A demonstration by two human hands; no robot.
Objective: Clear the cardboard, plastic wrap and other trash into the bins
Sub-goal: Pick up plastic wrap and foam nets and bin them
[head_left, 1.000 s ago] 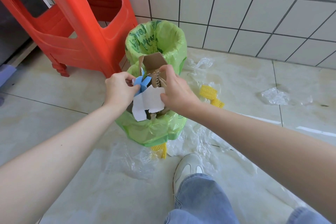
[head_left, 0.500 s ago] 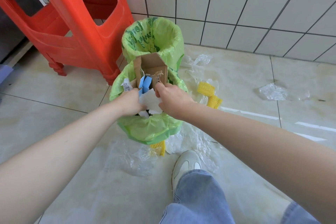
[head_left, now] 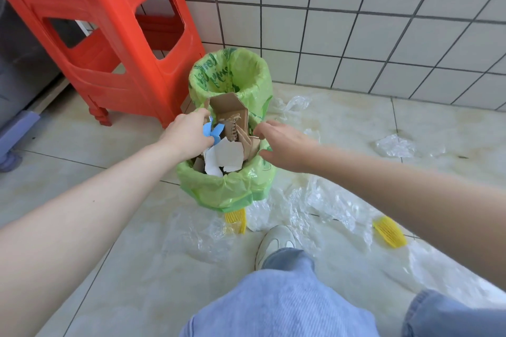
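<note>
Home utility corner: white tiled wall point(head_left: 383, 22) at 1 o'clock, glossy floor tiles point(head_left: 68, 172), red plastic stool point(head_left: 109, 35) at 10 o'clock.

I see lime-green bin liners point(head_left: 232, 189) with darker green print, brown cardboard point(head_left: 228, 109), a blue scrap point(head_left: 212, 130), white paper point(head_left: 226, 157), an orange-red stool point(head_left: 109, 30), yellow ridged pieces point(head_left: 388, 231), and white tiles point(head_left: 356, 22) gridded with dark grout.

Red plastic stool point(head_left: 109, 35) at the floor's far-left corner against the white tiled wall point(head_left: 356, 8), grey appliance point(head_left: 19, 68) along the left edge, white shoe point(head_left: 275, 242) and blue jeans point(head_left: 282, 298) at the near edge.
</note>
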